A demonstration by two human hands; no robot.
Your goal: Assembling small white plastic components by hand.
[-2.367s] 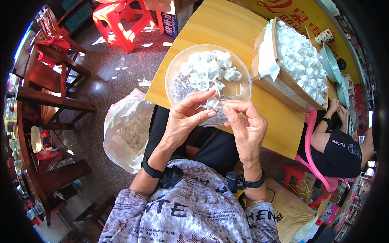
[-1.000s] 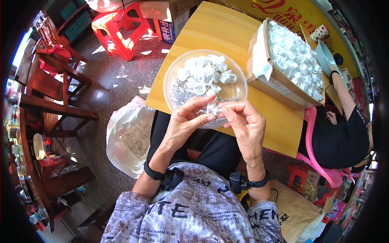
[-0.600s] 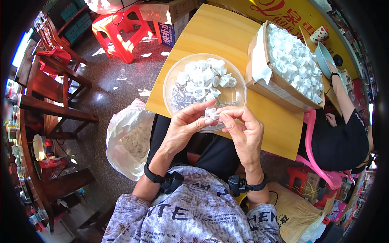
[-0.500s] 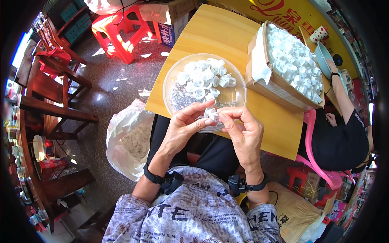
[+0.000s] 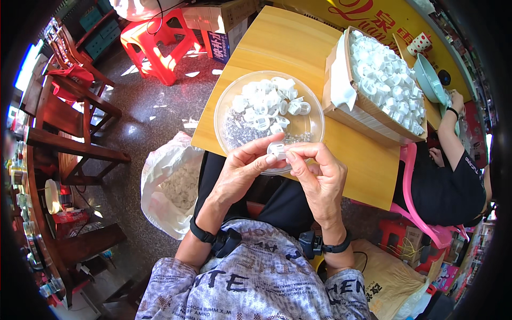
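Note:
Between my two hands is a small white plastic piece, held over the near rim of a round clear tub. My left hand pinches it between thumb and fingers from the left. From the right, the thumb and forefinger of my right hand press together at its edge; whether a tiny bit sits between them is hidden. The round clear tub stands on the wooden table. In it lie a pile of similar white plastic pieces and many tiny clear bits.
A cardboard box heaped with white pieces stands on the table's right. Beyond it, another person's arm reaches near a pale green bowl. An open white sack sits on the floor at left, near a wooden chair. A red stool stands behind.
The white piece has turned slightly between my fingers, and my hands have barely shifted. The other person's hand has moved away from the bowl toward the right.

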